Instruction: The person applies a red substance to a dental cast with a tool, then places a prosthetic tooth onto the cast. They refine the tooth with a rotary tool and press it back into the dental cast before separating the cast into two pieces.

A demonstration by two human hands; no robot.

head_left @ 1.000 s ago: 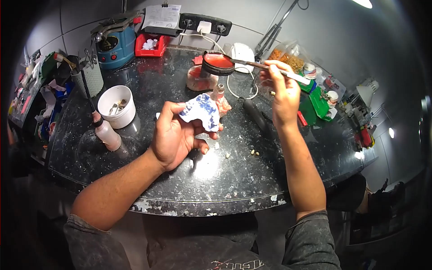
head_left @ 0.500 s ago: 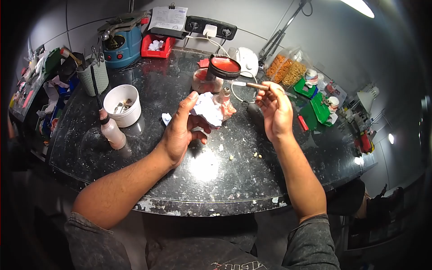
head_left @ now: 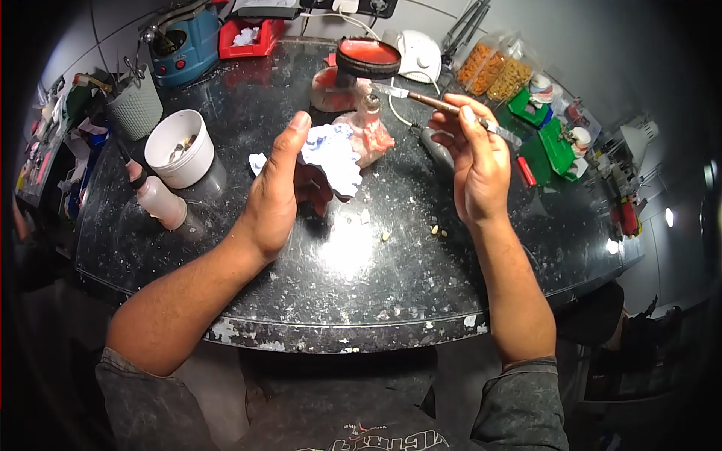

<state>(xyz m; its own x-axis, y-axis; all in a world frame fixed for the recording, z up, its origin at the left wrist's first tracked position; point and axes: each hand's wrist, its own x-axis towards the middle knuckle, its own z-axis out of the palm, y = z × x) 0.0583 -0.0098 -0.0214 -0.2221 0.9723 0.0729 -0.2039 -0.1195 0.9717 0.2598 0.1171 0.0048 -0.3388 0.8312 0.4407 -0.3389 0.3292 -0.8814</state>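
My left hand (head_left: 272,199) is curled around a crumpled white tissue (head_left: 332,156), thumb up, with its fingers partly hidden beneath. Between the fingers of my right hand (head_left: 483,169) is a wax knife (head_left: 435,103) with a brown handle. Its blade points left, close to a round dark pan of red wax (head_left: 368,52). Below the blade stands a small glass spirit burner (head_left: 370,137) with a metal neck and pink wax stuck to its side. The tissue partly covers the burner's left side.
At left are a white tub (head_left: 180,154) with small pieces inside, a pink-topped bottle (head_left: 162,203) and a tool holder (head_left: 135,105). Several tooth-like bits (head_left: 435,230) lie in front. A red stick (head_left: 526,171) and green trays (head_left: 555,146) are at right.
The wax knife has turned, showing more of its length, and its blade is nearer the burner's top. My left hand has shifted left with the tissue. The whole view has tilted down.
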